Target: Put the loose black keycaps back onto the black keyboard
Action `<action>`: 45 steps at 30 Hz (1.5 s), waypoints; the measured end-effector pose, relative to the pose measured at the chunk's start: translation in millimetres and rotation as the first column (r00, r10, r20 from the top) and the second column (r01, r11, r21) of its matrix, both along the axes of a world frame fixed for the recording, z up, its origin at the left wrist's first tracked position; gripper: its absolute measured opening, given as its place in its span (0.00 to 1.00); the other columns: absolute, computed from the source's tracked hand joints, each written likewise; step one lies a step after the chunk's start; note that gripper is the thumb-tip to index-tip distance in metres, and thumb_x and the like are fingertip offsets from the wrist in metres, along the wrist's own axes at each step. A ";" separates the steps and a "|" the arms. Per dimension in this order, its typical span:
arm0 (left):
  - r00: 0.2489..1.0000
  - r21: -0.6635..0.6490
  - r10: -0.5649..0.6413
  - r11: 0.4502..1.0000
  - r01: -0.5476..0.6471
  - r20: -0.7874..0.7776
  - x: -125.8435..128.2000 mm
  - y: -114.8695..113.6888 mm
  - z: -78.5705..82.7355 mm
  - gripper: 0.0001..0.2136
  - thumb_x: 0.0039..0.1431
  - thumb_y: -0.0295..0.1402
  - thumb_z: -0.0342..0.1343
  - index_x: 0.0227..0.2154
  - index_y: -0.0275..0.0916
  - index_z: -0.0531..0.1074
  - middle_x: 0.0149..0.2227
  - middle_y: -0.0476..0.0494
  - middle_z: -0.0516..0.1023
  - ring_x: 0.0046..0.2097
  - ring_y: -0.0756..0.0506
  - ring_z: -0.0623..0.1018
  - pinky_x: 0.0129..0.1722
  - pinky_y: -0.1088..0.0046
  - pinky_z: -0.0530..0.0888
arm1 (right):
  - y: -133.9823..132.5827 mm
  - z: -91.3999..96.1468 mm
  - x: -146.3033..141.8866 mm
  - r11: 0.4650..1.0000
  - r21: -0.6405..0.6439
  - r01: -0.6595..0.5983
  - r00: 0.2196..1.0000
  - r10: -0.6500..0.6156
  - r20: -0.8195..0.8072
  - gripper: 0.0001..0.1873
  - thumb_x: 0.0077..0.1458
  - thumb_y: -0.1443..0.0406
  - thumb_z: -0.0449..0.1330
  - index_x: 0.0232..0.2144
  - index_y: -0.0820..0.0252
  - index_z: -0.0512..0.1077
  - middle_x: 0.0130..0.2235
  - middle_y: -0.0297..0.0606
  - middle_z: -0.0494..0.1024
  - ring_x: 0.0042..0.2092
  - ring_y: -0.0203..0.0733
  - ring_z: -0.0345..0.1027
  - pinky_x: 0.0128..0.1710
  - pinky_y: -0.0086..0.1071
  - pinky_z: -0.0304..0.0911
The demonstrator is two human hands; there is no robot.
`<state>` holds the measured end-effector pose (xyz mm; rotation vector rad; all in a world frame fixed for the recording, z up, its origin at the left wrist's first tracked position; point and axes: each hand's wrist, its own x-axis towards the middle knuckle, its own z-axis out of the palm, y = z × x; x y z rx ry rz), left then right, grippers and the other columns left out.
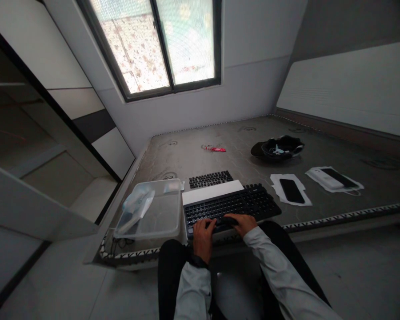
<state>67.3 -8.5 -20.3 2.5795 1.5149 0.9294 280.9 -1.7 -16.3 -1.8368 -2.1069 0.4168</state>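
A black keyboard (231, 204) lies tilted at the near edge of the mattress, with pale keyless strips along its far and near sides. My left hand (202, 238) rests on its near left edge, fingers bent and closed on it. At the near middle, my right hand (244, 224) is closed around a small dark elongated object (224, 221), whose kind I cannot make out. The left thumb comes close to that object's left end. Behind the keyboard sits a separate set of black keycaps (210, 178), laid in rows; more keycaps (252, 186) show at its far right.
A clear plastic box (163, 209) holding a bag stands at left. Two dark phone-like slabs, one (291, 191) nearer and another (339, 178), lie on white sheets at right. Farther back are a black cap (280, 149) and a red packet (216, 149). The mattress edge (320, 221) is close.
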 end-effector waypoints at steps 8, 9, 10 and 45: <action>0.997 0.050 0.007 0.999 -0.011 0.078 -2.5 -0.2 1.7 0.19 0.59 0.24 0.55 0.52 0.48 0.70 0.44 0.44 0.76 0.47 0.44 0.73 0.45 0.64 0.70 | -4.2 -6.0 -0.2 0.994 0.109 -0.011 0.992 0.025 -0.124 0.23 0.53 0.69 0.58 0.50 0.41 0.72 0.48 0.28 0.78 0.47 0.41 0.74 0.48 0.33 0.67; 0.994 0.045 0.013 0.999 -0.018 0.109 -3.3 0.3 1.5 0.19 0.60 0.24 0.54 0.52 0.47 0.70 0.45 0.44 0.76 0.47 0.44 0.73 0.45 0.64 0.70 | -4.6 -7.1 -0.5 0.992 0.129 -0.009 0.990 0.027 -0.141 0.23 0.52 0.70 0.58 0.50 0.42 0.72 0.49 0.28 0.78 0.48 0.41 0.74 0.48 0.33 0.68; 0.990 0.037 0.018 0.999 -0.023 0.142 -4.1 0.6 1.1 0.19 0.61 0.25 0.53 0.53 0.47 0.69 0.45 0.44 0.76 0.47 0.45 0.74 0.46 0.65 0.70 | -4.8 -8.1 -0.7 0.990 0.143 -0.004 0.988 0.026 -0.153 0.24 0.52 0.70 0.58 0.49 0.43 0.72 0.49 0.29 0.78 0.48 0.41 0.74 0.47 0.33 0.68; 0.971 0.040 -0.047 0.998 0.039 0.233 -9.4 -0.8 4.0 0.14 0.64 0.29 0.50 0.51 0.42 0.69 0.46 0.45 0.78 0.48 0.47 0.76 0.47 0.68 0.73 | -6.1 -19.6 12.1 0.984 0.174 -0.037 0.897 0.110 -0.427 0.14 0.54 0.61 0.60 0.43 0.52 0.75 0.42 0.33 0.81 0.42 0.44 0.77 0.46 0.34 0.70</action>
